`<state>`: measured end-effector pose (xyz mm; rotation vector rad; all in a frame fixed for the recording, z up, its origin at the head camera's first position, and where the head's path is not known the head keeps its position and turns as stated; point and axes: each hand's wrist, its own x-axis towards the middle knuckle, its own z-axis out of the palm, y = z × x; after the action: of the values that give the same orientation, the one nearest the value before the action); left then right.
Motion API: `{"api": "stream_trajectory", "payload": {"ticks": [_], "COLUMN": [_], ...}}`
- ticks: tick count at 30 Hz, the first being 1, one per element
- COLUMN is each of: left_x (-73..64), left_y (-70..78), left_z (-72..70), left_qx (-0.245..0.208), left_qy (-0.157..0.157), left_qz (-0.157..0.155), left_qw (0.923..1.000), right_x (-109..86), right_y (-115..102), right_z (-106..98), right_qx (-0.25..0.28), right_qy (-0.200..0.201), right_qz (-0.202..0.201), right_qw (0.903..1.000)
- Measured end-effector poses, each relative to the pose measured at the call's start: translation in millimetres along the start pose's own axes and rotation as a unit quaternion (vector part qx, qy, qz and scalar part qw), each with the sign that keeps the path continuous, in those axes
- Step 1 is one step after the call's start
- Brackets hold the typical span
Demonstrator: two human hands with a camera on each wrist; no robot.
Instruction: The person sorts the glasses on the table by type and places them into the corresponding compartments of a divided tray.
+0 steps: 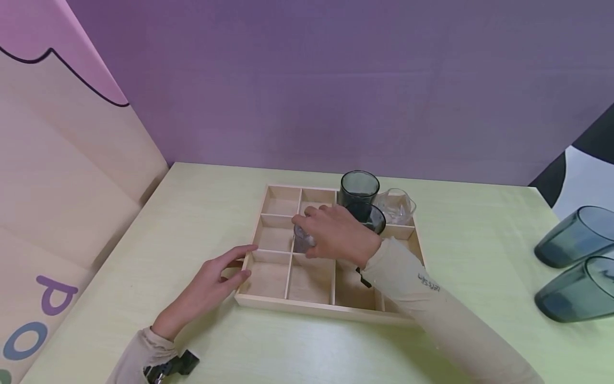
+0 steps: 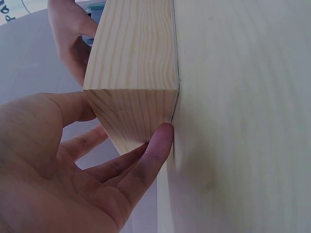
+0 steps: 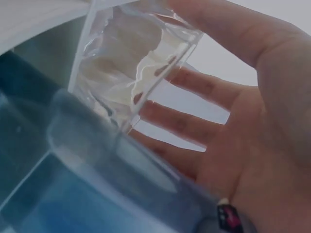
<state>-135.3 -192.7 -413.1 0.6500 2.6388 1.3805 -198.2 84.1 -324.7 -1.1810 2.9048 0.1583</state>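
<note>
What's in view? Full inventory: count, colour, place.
Wooden tray: 1, pale, centre.
Tinted glasses: 4, blue-grey, two in tray, two far right.
Clear glasses: 2, colourless, one back right in tray, one held.
Table: 1, pale yellow-green, beneath.
Backdrop: 1, purple, behind table.
Printed panel: 1, pink/cream, left.
Patterned panel: 1, black/white, right.
Wrist devices: 2, black, at wrists.
Sleeves: 2, beige, forearms.
Left grip: 1, bare, touching tray's left side.
Right grip: 1, bare, around one clear glass.
</note>
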Motion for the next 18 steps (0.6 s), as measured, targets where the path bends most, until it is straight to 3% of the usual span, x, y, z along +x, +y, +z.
{"api": "stream_trajectory", "payload": {"ticks": [6,18], "left_x": [-0.3,-1.6], "left_y": [-2.1,-3.8], "left_z": [-0.9,-4.4], "left_qx": [-0.002,0.000], "left_qy": [-0.004,-0.004], "left_qz": [-0.006,-0.005], "left_qw": [1.0000,1.0000], "right_x": [-2.7,-24.1], "right_y": [0.3,5.1], "right_z": [-2.9,-14.6], "right_qx": [0.021,0.046], "right_qy": [0.008,0.111], "right_qz": [0.001,-0.013], "right_qw": [0.9998,0.9927]}}
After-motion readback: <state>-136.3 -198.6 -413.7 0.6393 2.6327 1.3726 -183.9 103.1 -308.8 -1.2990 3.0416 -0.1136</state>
